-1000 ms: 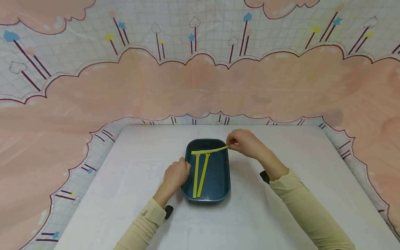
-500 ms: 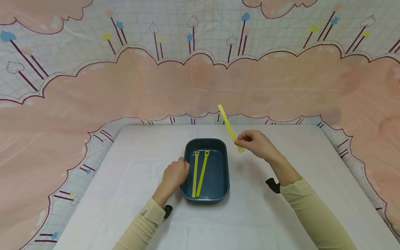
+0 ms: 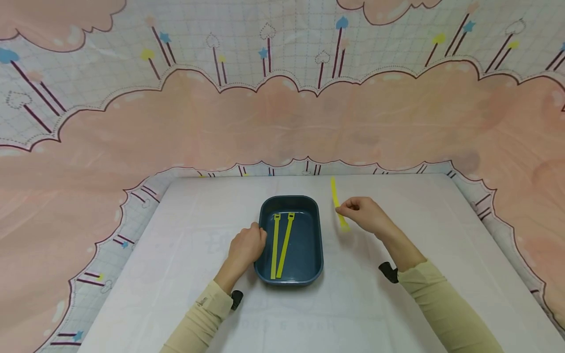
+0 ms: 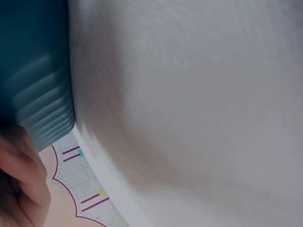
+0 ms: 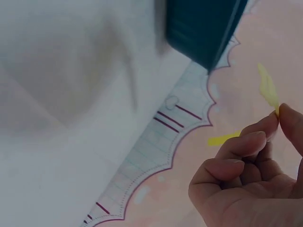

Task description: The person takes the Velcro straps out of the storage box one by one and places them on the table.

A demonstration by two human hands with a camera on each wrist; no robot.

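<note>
Yellow strap (image 3: 339,206) pinched in right hand (image 3: 365,214) fingers (image 5: 259,128) (others curled)

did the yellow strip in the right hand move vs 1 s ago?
Yes. The yellow strip, pinched by the right hand, lay across the dark blue rectangular plastic tray; now it is right of it, above the table.

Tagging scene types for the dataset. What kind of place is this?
Probably a staged tabletop recording setup, not a lived-in room: a white table ringed by a pastel cartoon-cloud backdrop cloth, with only a blue tray of yellow strips on it.
</note>
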